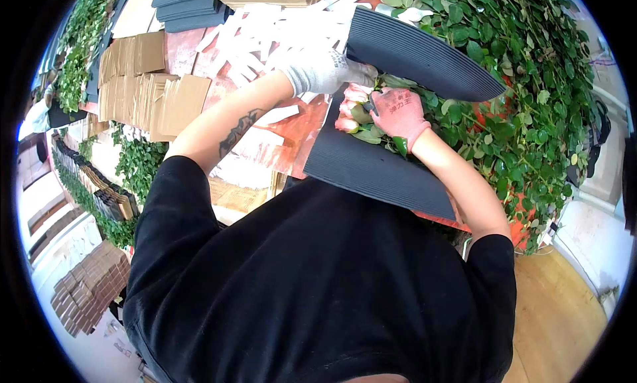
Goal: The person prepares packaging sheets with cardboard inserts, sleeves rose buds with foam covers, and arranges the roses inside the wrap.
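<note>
Pink roses (348, 116) with green leaves lie on a dark corrugated sheet (378, 172), whose far side (424, 51) is folded up behind them. My right hand (398, 113), in a pink glove, has its fingers curled round the rose stems just beside the blooms. At the left edge of the raised side is my left hand (335, 71), in a pale grey glove. Its fingers reach toward the top of the roses, and whether they grip anything is hidden. White strips (249, 48) are spread on the red tabletop (292, 147) to the left.
Stacked brown cardboard (142, 104) stands at the left, with dark sheets (189, 6) behind. Leafy rose stems (517, 118) are heaped along the right side. Another person's pale sleeve (38, 114) shows at the far left, near more greenery.
</note>
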`<state>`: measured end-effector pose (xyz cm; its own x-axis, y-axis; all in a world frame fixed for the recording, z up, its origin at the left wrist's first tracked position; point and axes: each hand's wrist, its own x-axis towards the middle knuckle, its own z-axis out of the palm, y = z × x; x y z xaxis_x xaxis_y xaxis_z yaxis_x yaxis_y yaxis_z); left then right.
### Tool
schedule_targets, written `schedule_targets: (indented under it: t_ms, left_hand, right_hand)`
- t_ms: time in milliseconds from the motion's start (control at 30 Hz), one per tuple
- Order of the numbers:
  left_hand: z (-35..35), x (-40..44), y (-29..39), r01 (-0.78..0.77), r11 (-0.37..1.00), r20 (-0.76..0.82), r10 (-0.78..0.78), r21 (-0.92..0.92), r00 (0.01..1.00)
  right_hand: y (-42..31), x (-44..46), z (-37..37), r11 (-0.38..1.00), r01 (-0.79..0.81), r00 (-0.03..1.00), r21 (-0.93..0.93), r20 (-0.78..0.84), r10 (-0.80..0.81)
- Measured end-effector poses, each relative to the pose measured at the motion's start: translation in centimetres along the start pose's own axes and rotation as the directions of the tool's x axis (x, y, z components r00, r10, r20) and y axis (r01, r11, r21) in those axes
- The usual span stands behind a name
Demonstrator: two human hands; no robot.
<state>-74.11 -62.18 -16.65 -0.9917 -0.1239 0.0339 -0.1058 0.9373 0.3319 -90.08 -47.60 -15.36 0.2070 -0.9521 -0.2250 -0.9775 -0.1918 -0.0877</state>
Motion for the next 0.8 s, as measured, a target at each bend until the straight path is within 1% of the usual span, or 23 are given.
schedule_targets:
  t_ms: [67,133,167,233,300,333,400,467,567,600,667,700,733,767,800]
  left_hand:
    - [0.4,0.1,-0.5,0.002,1.0,-0.009,-0.002,-0.012,1.0]
    - [1.4,0.4,-1.5,-0.122,0.991,-0.054,0.119,-0.062,0.991]
    - [0.8,0.5,-0.7,-0.124,0.99,-0.051,0.12,-0.065,0.991]
    - [-1.5,0.7,1.4,0.106,0.975,0.131,-0.081,-0.197,0.988]
    - [-1.0,0.5,1.7,0.134,0.968,0.116,-0.11,-0.215,0.987]
    - [-0.5,0.2,2.0,0.157,0.958,0.105,-0.135,-0.241,0.985]
    - [-0.5,0.1,2.3,0.152,0.962,0.103,-0.131,-0.228,0.986]
    - [0.1,0.3,2.3,0.157,0.967,0.075,-0.144,-0.202,0.987]
    - [-0.3,0.0,2.4,0.154,0.967,0.081,-0.141,-0.201,0.987]
    - [-0.7,0.0,2.5,0.161,0.966,0.081,-0.147,-0.201,0.986]
    - [-1.2,0.1,2.9,0.255,0.949,0.2,-0.218,-0.186,0.955]
    - [-1.1,-0.3,3.2,0.196,0.967,0.129,-0.176,-0.164,0.976]
    - [-1.1,-0.4,3.2,0.206,0.964,0.124,-0.187,-0.167,0.975]
    - [-1.2,-0.4,3.3,0.195,0.963,0.094,-0.18,-0.185,0.979]
    - [-1.3,-0.6,3.7,0.18,0.962,0.067,-0.17,-0.204,0.983]
  right_hand:
    - [-0.1,0.1,0.2,1.0,0.016,1.0,0.003,-0.022,-0.016]
    - [0.0,0.0,0.4,1.0,0.026,0.999,0.007,-0.044,-0.026]
    - [0.1,-0.2,0.6,1.0,0.026,0.998,0.009,-0.066,-0.025]
    - [-0.1,-0.7,-0.1,0.999,0.033,0.995,0.011,-0.09,-0.032]
    - [-0.9,-1.8,-2.4,0.995,0.068,0.995,0.071,-0.071,-0.063]
    - [-1.0,-1.7,-2.2,0.994,0.081,0.995,0.074,-0.064,-0.076]
    - [-0.8,-1.6,-1.7,0.999,-0.016,0.981,0.038,0.194,0.008]
    - [-0.4,-1.4,-0.4,0.998,0.003,0.984,0.055,0.178,-0.013]
    - [-0.8,-1.1,-0.1,0.996,0.007,0.986,0.093,0.167,-0.022]
    - [-0.8,-1.2,-0.2,0.996,-0.014,0.988,0.091,0.156,0.0]
    - [-0.9,-1.6,-0.7,0.996,-0.027,0.988,0.087,0.151,0.014]
    - [-0.9,-1.9,-1.4,0.995,0.086,0.99,0.054,0.109,-0.091]
    - [-1.0,-2.1,-2.3,0.979,0.201,0.977,0.016,0.071,-0.202]
    - [-1.4,-2.2,-3.6,0.976,0.217,0.962,0.004,0.167,-0.214]
    - [-1.6,-2.2,-3.1,0.974,0.227,0.959,0.009,0.175,-0.225]
